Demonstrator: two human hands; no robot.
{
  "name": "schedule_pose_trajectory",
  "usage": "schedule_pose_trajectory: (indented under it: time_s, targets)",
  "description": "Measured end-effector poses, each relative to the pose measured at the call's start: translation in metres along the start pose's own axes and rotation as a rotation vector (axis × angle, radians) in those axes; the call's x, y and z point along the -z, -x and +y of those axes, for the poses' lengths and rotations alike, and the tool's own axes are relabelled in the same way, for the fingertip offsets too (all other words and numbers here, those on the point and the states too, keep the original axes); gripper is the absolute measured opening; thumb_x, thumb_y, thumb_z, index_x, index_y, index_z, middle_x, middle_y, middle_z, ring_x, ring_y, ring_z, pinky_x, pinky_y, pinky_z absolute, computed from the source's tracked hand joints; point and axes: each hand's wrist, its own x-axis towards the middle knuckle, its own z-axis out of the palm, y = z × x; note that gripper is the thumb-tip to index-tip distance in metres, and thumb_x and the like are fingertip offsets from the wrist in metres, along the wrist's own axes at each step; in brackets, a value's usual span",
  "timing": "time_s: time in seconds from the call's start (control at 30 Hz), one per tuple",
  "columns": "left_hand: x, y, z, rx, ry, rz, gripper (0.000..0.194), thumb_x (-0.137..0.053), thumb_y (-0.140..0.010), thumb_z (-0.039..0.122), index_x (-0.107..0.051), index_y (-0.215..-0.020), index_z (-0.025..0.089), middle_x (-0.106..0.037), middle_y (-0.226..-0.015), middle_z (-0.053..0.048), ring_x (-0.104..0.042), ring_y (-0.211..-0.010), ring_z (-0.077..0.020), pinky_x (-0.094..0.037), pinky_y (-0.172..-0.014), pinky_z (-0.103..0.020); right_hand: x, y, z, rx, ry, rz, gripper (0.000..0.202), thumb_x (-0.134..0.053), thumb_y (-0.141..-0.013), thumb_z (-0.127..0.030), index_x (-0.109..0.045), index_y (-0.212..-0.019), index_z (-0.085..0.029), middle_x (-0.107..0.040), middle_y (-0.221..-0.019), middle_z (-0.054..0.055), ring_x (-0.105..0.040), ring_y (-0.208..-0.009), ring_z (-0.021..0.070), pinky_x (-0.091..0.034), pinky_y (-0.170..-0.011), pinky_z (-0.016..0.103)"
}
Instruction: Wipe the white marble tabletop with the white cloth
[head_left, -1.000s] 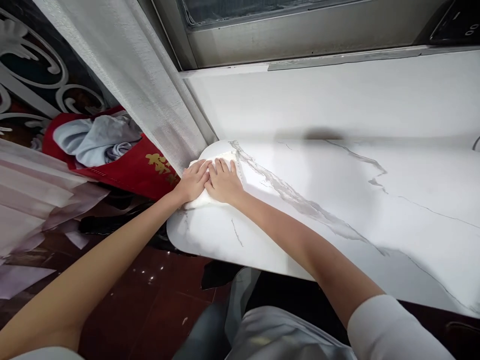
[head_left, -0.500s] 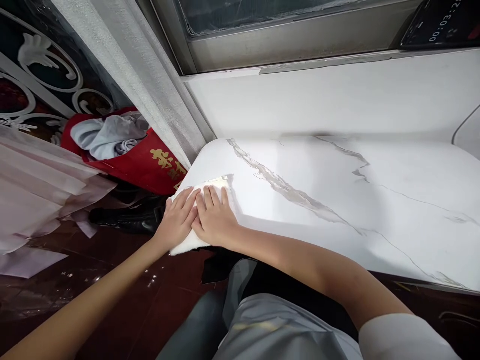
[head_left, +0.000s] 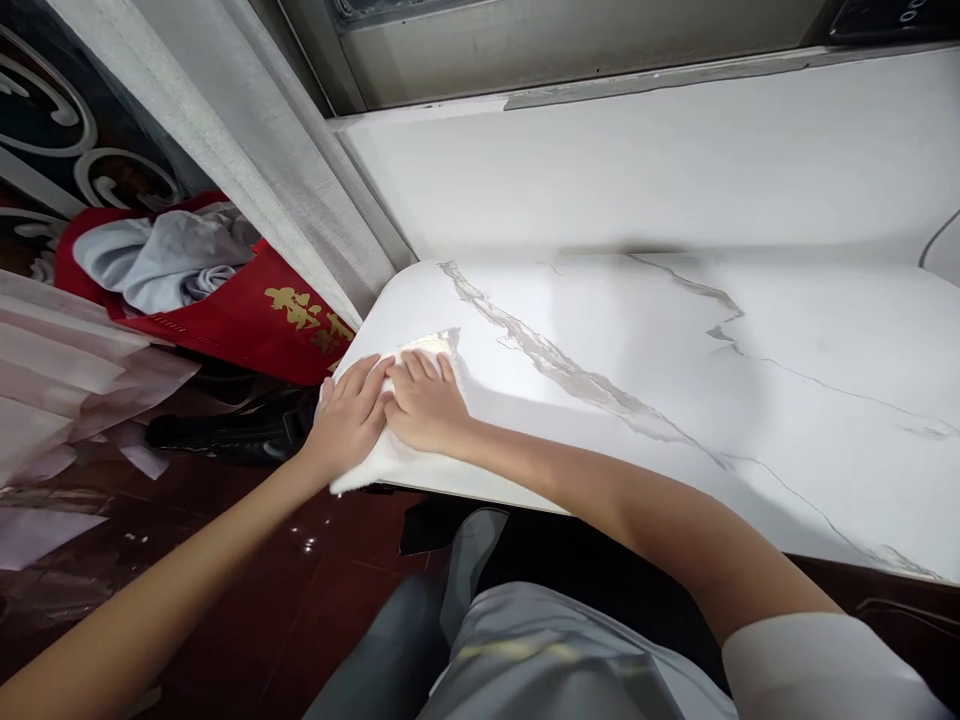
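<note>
A white cloth (head_left: 391, 458) lies at the left end of a white, grey-veined tabletop (head_left: 637, 340). My left hand (head_left: 349, 415) rests flat on the cloth's left part, fingers stretched out near the table's left edge. Beside it, my right hand (head_left: 427, 402) presses flat on the right part of the cloth, its fingers pointing away from me. The two hands touch or nearly touch at the thumbs. Under the palms the cloth is hidden, and its lower corner reaches the front edge of the table.
A red bag (head_left: 247, 320) holding grey clothes stands left of the table, next to a pale curtain (head_left: 225, 110). A black shoe or boot (head_left: 225, 432) lies on the dark red floor. Behind the tabletop rises a white wall ledge (head_left: 600, 180), with a dark device (head_left: 885, 18) above it.
Both hands and the cloth have slid slightly away from me over the tabletop, uncovering some of its front edge. The view has shifted a little, too.
</note>
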Motion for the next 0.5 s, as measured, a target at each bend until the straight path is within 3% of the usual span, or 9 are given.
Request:
schedule_pose_trajectory:
  time_s: [0.1, 0.23, 0.37, 0.5]
  targets:
    - [-0.006, -0.037, 0.001, -0.017, -0.009, 0.017, 0.055, -0.022, -0.099, 0.036, -0.036, -0.150, 0.022, -0.039, -0.157, -0.015, -0.033, -0.145, -0.0361, -0.023, -0.115, -0.066, 0.004, -0.026, 0.019, -0.046, 0.035, 0.074, 0.047, -0.036, -0.098, -0.023, -0.048, -0.141, -0.010, -0.040, -0.158, 0.015, -0.028, -0.149, 0.0262, -0.014, -0.124, 0.052]
    - [-0.014, -0.104, 0.004, -0.050, 0.003, 0.043, 0.053, -0.023, -0.099, 0.035, -0.037, -0.149, 0.023, -0.039, -0.156, -0.014, -0.034, -0.145, -0.0316, -0.025, -0.116, -0.060, 0.016, -0.068, 0.056, -0.045, 0.146, 0.158, 0.046, -0.035, -0.097, -0.019, -0.048, -0.140, -0.008, -0.042, -0.155, 0.017, -0.032, -0.146, 0.0272, -0.015, -0.122, 0.052]
    - [-0.018, -0.168, 0.019, -0.032, 0.028, 0.036, 0.053, -0.025, -0.099, 0.034, -0.038, -0.149, 0.025, -0.039, -0.157, -0.012, -0.033, -0.145, -0.0326, -0.023, -0.115, -0.064, 0.036, -0.104, 0.098, -0.054, 0.181, 0.208, 0.047, -0.033, -0.095, -0.015, -0.048, -0.138, -0.007, -0.046, -0.152, 0.017, -0.035, -0.144, 0.0270, -0.018, -0.120, 0.051]
    - [-0.021, -0.211, 0.037, -0.043, 0.049, 0.039, 0.052, -0.027, -0.098, 0.033, -0.041, -0.148, 0.026, -0.040, -0.156, -0.011, -0.033, -0.145, -0.0322, -0.022, -0.115, -0.065, 0.055, -0.125, 0.130, -0.086, 0.189, 0.219, 0.048, -0.032, -0.094, -0.014, -0.049, -0.137, -0.007, -0.048, -0.151, 0.016, -0.035, -0.143, 0.0268, -0.018, -0.119, 0.049]
